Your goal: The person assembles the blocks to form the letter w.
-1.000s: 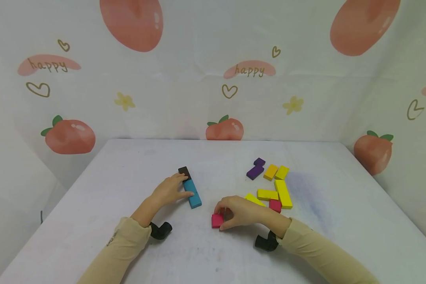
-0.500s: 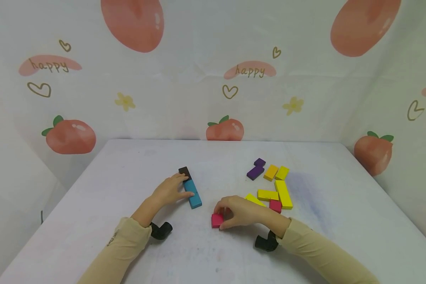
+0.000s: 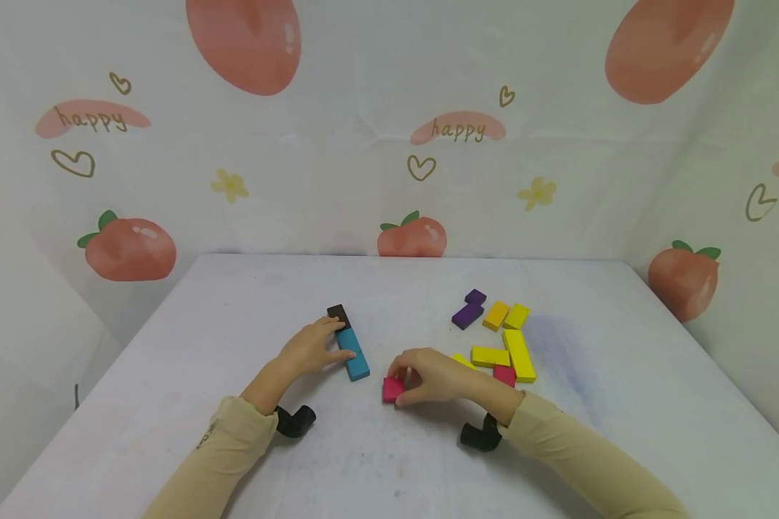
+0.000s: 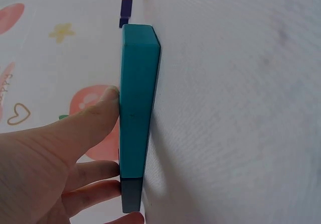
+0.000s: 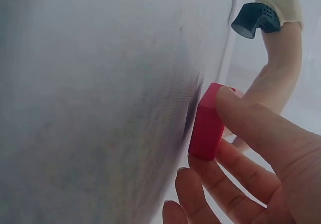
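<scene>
Right hand (image 3: 431,376): fingers curled round a small pink-red block (image 3: 392,389), pinching it on the white worktop (image 3: 234,324), near centre. The right wrist view shows the thumb on one face and fingers below.

Left hand (image 3: 308,348): fingers fairly straight, pressed along the left side of a long teal block (image 3: 353,354); thumb tip against its near half. A dark brown block (image 3: 338,314) lies touching the teal block's far end, in line with it.

Pink-red block: just right of the teal block's near end, apart from it.

Loose blocks, right of centre: purple stepped block (image 3: 468,308) farthest; two small yellow-orange blocks (image 3: 505,316) just beside it; long yellow block (image 3: 518,354); shorter yellow block (image 3: 490,355) touching its left side; a second red block (image 3: 503,375) near the right wrist.

Backdrop (image 3: 389,130): white cloth printed with peaches, hearts, "happy".
</scene>
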A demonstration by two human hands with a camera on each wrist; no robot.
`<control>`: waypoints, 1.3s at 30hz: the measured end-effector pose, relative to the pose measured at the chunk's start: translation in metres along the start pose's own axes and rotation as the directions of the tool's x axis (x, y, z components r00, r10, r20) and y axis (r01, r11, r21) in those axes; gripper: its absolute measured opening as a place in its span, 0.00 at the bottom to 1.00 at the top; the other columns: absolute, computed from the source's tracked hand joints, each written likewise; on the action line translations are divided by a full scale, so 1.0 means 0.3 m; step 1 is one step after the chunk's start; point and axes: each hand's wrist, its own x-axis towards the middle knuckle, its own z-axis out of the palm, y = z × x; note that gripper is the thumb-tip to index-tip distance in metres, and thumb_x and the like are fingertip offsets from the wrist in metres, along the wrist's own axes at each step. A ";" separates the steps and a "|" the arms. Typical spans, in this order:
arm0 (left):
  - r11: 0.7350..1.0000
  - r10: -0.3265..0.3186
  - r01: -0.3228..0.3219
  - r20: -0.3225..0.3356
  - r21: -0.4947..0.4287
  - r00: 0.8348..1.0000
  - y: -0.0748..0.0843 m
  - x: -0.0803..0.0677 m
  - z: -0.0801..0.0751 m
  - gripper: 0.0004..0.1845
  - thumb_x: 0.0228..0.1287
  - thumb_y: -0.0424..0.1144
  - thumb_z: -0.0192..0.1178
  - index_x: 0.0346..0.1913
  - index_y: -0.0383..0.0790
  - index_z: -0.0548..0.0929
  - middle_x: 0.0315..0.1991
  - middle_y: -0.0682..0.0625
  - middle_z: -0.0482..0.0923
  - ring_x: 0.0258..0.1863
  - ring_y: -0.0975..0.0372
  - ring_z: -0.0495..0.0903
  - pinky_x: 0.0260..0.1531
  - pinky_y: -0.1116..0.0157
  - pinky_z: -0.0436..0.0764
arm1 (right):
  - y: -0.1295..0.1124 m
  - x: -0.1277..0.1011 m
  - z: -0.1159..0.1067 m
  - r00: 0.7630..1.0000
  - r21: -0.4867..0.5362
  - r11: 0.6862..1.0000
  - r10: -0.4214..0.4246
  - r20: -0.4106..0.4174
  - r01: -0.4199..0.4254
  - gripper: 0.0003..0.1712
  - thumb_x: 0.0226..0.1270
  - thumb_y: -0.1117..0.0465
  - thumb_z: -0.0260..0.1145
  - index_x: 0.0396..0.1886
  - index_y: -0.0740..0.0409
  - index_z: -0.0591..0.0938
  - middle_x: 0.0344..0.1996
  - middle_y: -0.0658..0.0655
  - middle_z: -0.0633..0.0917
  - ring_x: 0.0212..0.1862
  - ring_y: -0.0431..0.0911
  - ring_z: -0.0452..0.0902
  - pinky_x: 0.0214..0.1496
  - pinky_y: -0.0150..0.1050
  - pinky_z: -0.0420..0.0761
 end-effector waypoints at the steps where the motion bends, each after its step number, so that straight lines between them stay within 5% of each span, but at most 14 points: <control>1: 1.000 0.002 -0.002 -0.001 0.000 1.000 -0.001 0.000 0.001 0.35 0.59 0.50 0.62 0.63 0.29 0.69 0.64 0.32 0.65 0.63 0.41 0.66 0.62 0.47 0.69 | 0.000 0.004 0.000 1.000 -0.002 1.000 0.001 -0.002 -0.001 0.22 0.55 0.53 0.71 0.49 0.55 0.79 0.38 0.50 0.82 0.39 0.40 0.73 0.40 0.27 0.77; 19: 1.000 0.005 -0.005 -0.007 -0.011 1.000 -0.002 0.004 0.001 0.35 0.59 0.50 0.62 0.63 0.29 0.69 0.64 0.33 0.65 0.63 0.41 0.66 0.62 0.47 0.69 | -0.040 0.061 -0.006 0.996 0.005 0.996 0.086 0.015 -0.086 0.22 0.55 0.54 0.71 0.49 0.54 0.80 0.38 0.51 0.82 0.37 0.41 0.73 0.36 0.24 0.75; 39: 1.000 -0.002 0.002 0.004 -0.018 1.000 -0.002 0.002 0.001 0.35 0.59 0.50 0.63 0.63 0.29 0.69 0.65 0.32 0.65 0.64 0.41 0.66 0.63 0.46 0.68 | -0.042 0.092 0.009 0.997 -0.004 0.997 0.074 0.014 -0.074 0.21 0.55 0.55 0.71 0.48 0.55 0.80 0.37 0.52 0.82 0.36 0.41 0.72 0.37 0.24 0.75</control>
